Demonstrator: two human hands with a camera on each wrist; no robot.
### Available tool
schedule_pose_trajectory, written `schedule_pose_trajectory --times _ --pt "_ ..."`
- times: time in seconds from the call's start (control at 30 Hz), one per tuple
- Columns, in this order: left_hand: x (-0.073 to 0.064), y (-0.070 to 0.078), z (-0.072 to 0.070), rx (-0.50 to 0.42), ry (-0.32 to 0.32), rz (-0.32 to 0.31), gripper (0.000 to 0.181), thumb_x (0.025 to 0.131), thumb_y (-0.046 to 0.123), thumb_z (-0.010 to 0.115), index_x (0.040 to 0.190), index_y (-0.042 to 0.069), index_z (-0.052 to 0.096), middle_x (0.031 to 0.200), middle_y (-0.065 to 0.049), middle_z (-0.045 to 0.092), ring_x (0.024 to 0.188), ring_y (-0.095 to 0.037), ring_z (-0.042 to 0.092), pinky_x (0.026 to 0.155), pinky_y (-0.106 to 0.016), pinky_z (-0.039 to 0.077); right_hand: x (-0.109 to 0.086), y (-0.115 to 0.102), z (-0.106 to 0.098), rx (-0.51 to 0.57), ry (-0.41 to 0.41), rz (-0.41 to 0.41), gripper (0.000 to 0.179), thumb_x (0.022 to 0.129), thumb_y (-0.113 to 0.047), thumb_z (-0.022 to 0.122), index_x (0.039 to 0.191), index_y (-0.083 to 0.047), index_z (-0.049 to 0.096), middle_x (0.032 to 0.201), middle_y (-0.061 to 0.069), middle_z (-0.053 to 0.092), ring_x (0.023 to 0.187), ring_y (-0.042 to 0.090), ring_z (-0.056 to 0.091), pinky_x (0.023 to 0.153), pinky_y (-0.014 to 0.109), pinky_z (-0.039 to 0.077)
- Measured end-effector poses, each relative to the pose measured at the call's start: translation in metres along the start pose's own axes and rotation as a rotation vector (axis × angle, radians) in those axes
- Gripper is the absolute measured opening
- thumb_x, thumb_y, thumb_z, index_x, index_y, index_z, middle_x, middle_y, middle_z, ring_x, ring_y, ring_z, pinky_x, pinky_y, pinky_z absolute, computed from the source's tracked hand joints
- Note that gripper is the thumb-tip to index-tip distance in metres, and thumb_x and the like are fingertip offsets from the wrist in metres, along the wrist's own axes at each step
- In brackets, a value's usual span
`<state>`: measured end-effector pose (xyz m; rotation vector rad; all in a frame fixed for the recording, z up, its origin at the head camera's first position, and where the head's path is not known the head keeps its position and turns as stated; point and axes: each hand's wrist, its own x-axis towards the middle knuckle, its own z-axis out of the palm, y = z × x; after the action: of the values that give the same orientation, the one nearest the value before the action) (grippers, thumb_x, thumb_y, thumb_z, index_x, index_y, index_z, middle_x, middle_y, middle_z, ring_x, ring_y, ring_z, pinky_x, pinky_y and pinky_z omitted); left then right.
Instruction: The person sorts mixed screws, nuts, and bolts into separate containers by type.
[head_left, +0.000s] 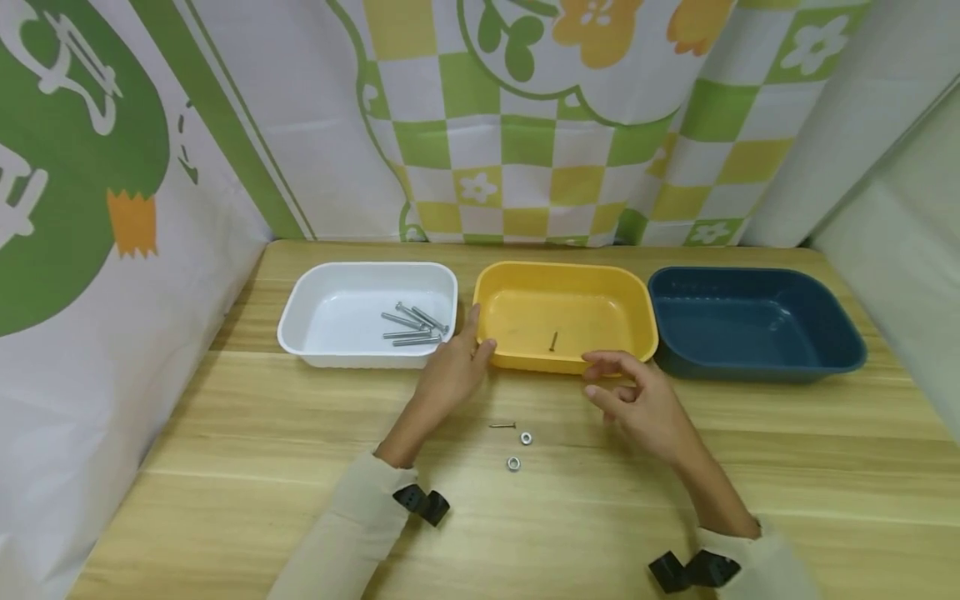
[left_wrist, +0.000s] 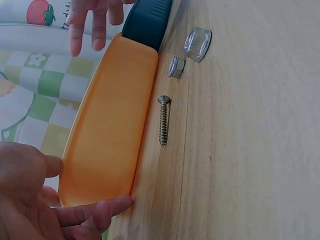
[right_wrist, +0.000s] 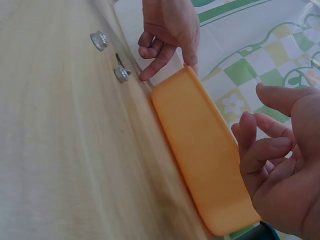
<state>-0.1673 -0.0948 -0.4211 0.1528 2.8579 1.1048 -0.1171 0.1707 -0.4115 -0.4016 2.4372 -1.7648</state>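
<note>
My left hand (head_left: 452,371) is at the left end of the yellow tray (head_left: 491,362), its fingers and thumb spread about the near corner and touching it. By the front right of that tray is my right hand (head_left: 637,408), fingers loosely bent, with nothing visible between them. One small screw (head_left: 553,342) lies inside the yellow tray. On the wood in front of it lie another screw (left_wrist: 163,122), a smaller nut (left_wrist: 176,67) and a larger flanged nut (left_wrist: 198,44).
To the left stands a white tray (head_left: 322,321) with several long bolts (head_left: 412,335) at its right side. A dark blue tray (head_left: 750,367) stands to the right, close against the yellow one. Behind the wooden table (head_left: 570,533) hangs a patterned cloth (head_left: 525,142).
</note>
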Motion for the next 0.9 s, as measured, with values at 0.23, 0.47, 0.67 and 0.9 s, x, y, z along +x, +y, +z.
schedule_pose_trajectory --times 0.23,0.47,0.67,0.9 --pt "0.0 -0.001 0.0 -0.005 0.005 0.003 0.066 0.106 0.032 0.05 0.16 0.007 0.021 0.062 -0.004 0.048 0.055 -0.02 0.046 0.055 -0.037 0.042 -0.007 0.008 0.007 0.055 -0.019 0.058 0.055 0.092 -0.004 0.072 0.142 -0.005 0.05 0.124 0.024 0.056 0.054 0.027 0.057 0.048 0.03 0.047" --pt "0.0 -0.001 0.0 0.004 0.01 0.01 0.065 0.106 0.03 0.05 0.159 0.006 0.022 0.061 -0.004 0.047 0.054 -0.02 0.046 0.055 -0.038 0.042 -0.009 0.014 0.018 -0.03 -0.049 0.124 0.069 0.086 -0.009 0.079 0.147 -0.008 0.046 0.132 0.022 0.053 0.048 0.012 0.044 0.043 0.026 0.04" --pt "0.0 0.0 0.0 0.005 0.014 0.018 0.065 0.106 0.029 0.05 0.159 0.006 0.022 0.061 -0.004 0.046 0.053 -0.019 0.045 0.054 -0.037 0.041 -0.003 0.017 0.032 -0.146 -0.033 0.122 0.058 0.086 -0.01 0.08 0.138 -0.005 0.055 0.118 0.015 0.065 0.054 0.014 0.045 0.048 0.025 0.04" --pt "0.0 0.0 0.0 -0.001 0.014 0.022 0.065 0.106 0.029 0.05 0.159 0.005 0.022 0.061 -0.005 0.048 0.054 -0.02 0.047 0.055 -0.037 0.043 0.003 0.015 0.046 -0.265 -0.009 0.13 0.053 0.084 -0.012 0.081 0.132 -0.004 0.061 0.103 0.007 0.071 0.088 0.023 0.06 0.073 0.035 0.046"
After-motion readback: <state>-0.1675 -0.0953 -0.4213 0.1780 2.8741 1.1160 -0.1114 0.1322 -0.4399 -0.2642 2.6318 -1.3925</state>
